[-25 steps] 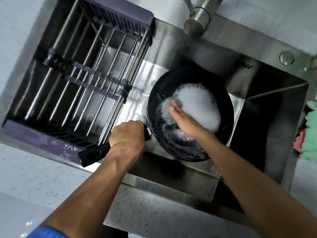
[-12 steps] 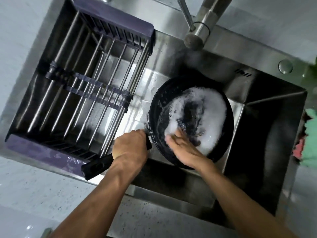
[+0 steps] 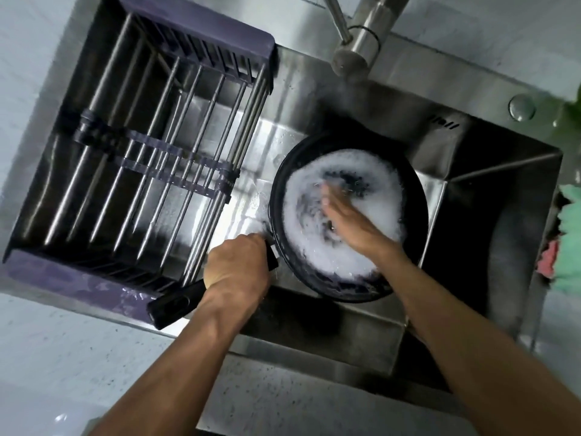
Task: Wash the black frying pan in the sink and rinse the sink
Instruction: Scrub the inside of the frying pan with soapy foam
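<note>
The black frying pan [image 3: 415, 199] sits in the steel sink [image 3: 490, 190], its inside covered with white foam. My left hand [image 3: 235, 269] grips the pan's black handle [image 3: 176, 305], which sticks out toward the front left. My right hand [image 3: 349, 221] lies flat inside the pan with straight fingers pressed on the soapy bottom. Its fingertips are blurred and partly under the foam.
A purple-framed drying rack [image 3: 151, 171] with steel bars spans the sink's left half. The tap [image 3: 358, 48] hangs over the back edge, above the pan. Green and pink cloths [image 3: 566, 240] lie at the right rim. A speckled counter [image 3: 63, 357] runs along the front.
My right hand has swept from the pan's near left side up toward the middle, spreading the foam around the bottom. The left hand keeps its hold on the handle.
</note>
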`<action>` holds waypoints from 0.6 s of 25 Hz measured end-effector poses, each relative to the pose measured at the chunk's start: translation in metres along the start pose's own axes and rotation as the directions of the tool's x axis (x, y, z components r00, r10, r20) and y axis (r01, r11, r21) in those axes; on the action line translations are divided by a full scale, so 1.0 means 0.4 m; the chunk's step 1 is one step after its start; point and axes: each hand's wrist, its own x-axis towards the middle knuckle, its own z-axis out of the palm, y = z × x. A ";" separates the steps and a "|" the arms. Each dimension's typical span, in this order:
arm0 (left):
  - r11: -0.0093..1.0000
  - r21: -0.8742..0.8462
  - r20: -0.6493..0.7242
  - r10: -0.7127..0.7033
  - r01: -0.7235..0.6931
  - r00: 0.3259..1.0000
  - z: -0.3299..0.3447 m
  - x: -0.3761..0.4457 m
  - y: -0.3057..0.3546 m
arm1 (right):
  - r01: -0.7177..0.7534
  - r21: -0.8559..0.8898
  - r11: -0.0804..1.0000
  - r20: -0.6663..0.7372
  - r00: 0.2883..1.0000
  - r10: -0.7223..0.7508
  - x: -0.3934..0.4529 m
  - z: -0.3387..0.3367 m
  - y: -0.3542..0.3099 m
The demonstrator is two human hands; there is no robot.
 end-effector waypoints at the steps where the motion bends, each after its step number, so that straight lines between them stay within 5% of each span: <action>1: 1.000 -0.003 0.000 0.001 -0.001 1.000 0.001 -0.001 0.000 | -0.039 0.029 0.999 -0.057 0.998 0.041 -0.041 -0.007 0.042; 6: 1.000 0.018 -0.015 0.015 -0.014 1.000 0.011 0.009 0.000 | 0.031 0.289 0.957 0.011 0.999 -0.035 -0.033 0.097 -0.036; 9: 1.000 0.017 -0.003 0.005 -0.005 1.000 0.007 0.003 0.002 | -0.058 0.133 0.989 -0.078 0.995 0.068 -0.015 0.017 0.029; 11: 1.000 0.018 0.007 0.002 -0.002 1.000 0.003 0.002 0.000 | -0.039 -0.069 0.997 0.021 0.999 0.040 -0.070 0.084 0.073; 13: 0.999 0.034 0.002 0.012 -0.012 1.000 0.009 0.006 0.001 | 0.089 -0.013 0.996 0.099 0.991 -0.087 -0.033 0.111 0.015; 15: 0.999 0.032 0.000 0.013 -0.013 1.000 0.010 0.011 0.001 | 0.018 0.004 1.000 0.042 0.999 -0.018 0.040 0.024 -0.031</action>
